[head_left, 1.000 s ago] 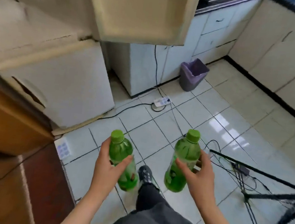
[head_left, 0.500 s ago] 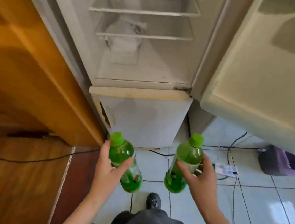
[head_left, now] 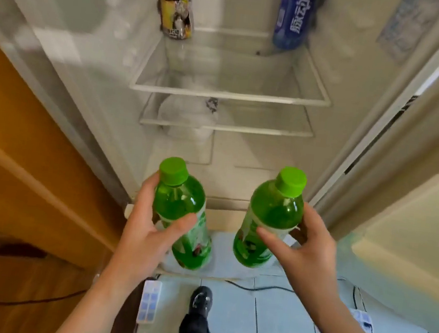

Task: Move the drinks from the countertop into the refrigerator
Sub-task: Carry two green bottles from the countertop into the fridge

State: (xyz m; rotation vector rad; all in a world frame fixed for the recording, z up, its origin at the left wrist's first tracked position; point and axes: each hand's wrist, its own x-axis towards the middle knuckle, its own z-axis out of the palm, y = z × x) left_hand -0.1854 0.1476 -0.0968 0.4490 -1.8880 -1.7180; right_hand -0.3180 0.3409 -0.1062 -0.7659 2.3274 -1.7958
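**Two green bottles held before the open refrigerator**

You are holding one drink in each hand in front of the open refrigerator [head_left: 90,39]. Your left hand [head_left: 144,231] is gripping the left green bottle [head_left: 179,203] at its label, with the thumb lying across the front and the fingers curled round the far side. Your right hand [head_left: 311,249] is gripping the right green bottle [head_left: 273,214] the same way: thumb on the label, fingers wrapped behind. Both bottles are capped in green and are leaning slightly, their bases angled towards each other. They are apart from one another and touching nothing but your hands.

Neither bottle is inside the compartment yet; both are hanging just outside its lower edge, below the two glass shelves. The upper shelf [head_left: 230,94] is carrying two drinks at the back, a yellow-labelled bottle [head_left: 177,9] on the left and a blue bottle [head_left: 294,18] on the right, standing well apart. Beneath it, a white plastic bag [head_left: 186,115] is resting on the left of the lower shelf [head_left: 258,131].

The refrigerator door [head_left: 415,207] is standing open on your right, and a wooden panel [head_left: 22,142] is flanking the left side. On the tiled floor [head_left: 284,326] a black shoe [head_left: 200,299] is showing beside a white block with blue squares [head_left: 148,305] — what it is cannot be told.
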